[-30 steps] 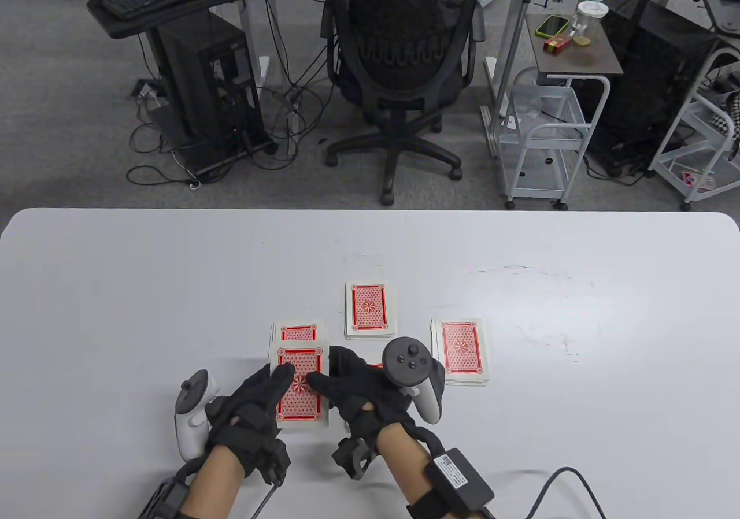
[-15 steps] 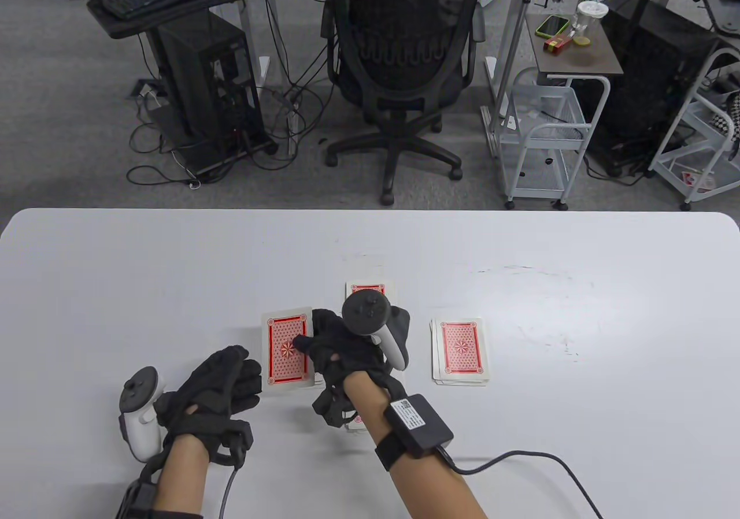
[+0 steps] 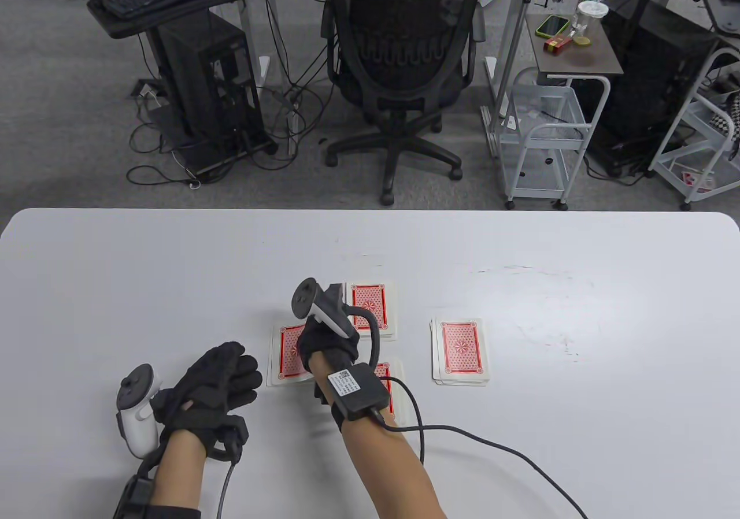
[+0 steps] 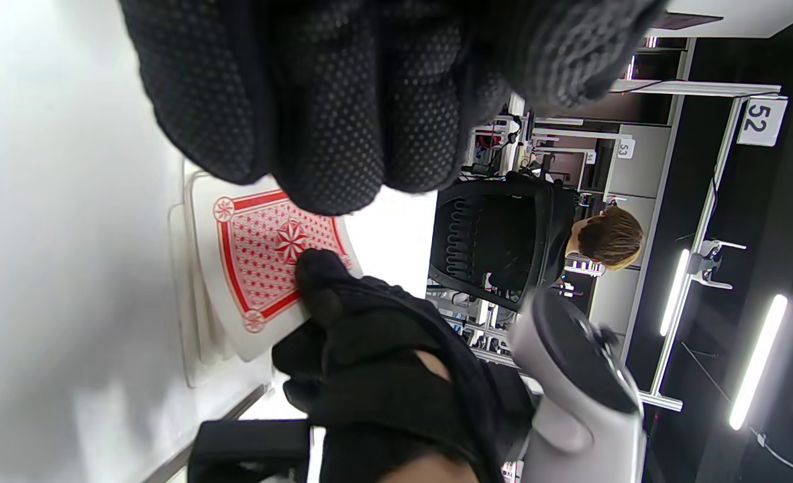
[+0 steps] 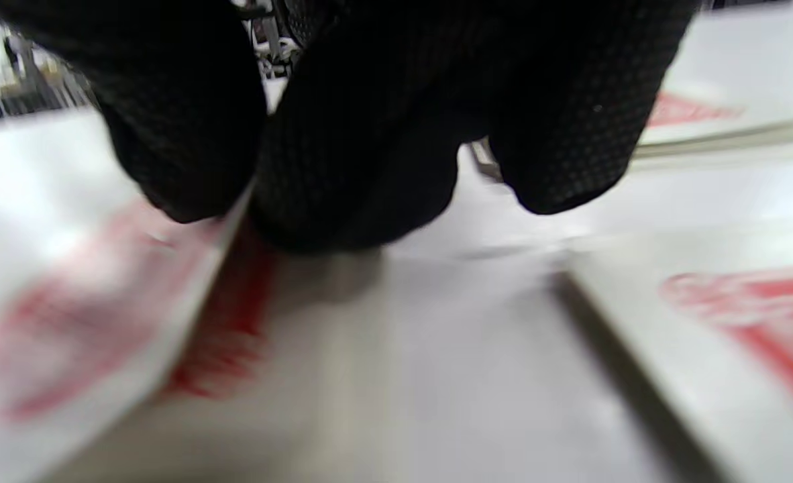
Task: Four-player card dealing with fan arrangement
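Note:
Four piles of red-backed cards lie on the white table [image 3: 144,288]: a left pile [image 3: 284,357], a far pile [image 3: 376,306], a right pile [image 3: 461,350] and a near pile [image 3: 388,381] half hidden under my right forearm. My right hand [image 3: 305,343] is down on the left pile, thumb and fingers pinching a card [image 4: 259,265] whose edge tilts up off the pile. The right wrist view shows this pinch on the blurred card [image 5: 94,329]. My left hand [image 3: 228,371] rests on the table left of that pile, fingers loosely curled and holding nothing.
A black cable [image 3: 480,444] runs from my right wrist box across the near table towards the bottom right. Beyond the far table edge stand an office chair [image 3: 402,62] and a white cart [image 3: 546,132].
My right hand took the card from my left hand, carried it up-left onto the left pile and turned thumb-down. My left hand drew back to the left, now holding nothing.

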A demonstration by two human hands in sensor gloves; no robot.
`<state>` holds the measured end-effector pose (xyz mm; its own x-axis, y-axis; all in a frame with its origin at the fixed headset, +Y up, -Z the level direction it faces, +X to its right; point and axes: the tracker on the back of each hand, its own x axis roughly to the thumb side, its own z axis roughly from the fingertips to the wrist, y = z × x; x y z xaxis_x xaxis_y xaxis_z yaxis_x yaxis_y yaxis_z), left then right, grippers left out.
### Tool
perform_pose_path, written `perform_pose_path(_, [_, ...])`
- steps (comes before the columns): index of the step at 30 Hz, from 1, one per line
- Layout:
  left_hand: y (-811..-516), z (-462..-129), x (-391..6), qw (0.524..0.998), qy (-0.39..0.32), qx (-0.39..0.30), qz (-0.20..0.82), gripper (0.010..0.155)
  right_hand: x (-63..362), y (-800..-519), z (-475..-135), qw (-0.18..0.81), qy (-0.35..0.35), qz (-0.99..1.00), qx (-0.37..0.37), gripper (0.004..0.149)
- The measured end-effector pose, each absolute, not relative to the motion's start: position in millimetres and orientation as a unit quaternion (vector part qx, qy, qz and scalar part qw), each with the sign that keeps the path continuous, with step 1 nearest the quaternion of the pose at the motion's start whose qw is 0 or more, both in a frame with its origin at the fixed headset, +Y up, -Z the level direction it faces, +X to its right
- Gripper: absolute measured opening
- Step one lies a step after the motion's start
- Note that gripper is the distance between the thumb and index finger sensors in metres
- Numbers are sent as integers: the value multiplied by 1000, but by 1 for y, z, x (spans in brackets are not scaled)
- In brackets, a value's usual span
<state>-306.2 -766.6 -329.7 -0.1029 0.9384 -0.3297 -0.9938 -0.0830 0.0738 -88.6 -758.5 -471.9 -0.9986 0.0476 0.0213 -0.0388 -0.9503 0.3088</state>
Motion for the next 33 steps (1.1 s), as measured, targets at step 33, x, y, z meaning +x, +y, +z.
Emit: perform_pose_path(33, [-757,-326,-191,934,-84,-105,331,66,9,-755,-353,94,225,966,87,92])
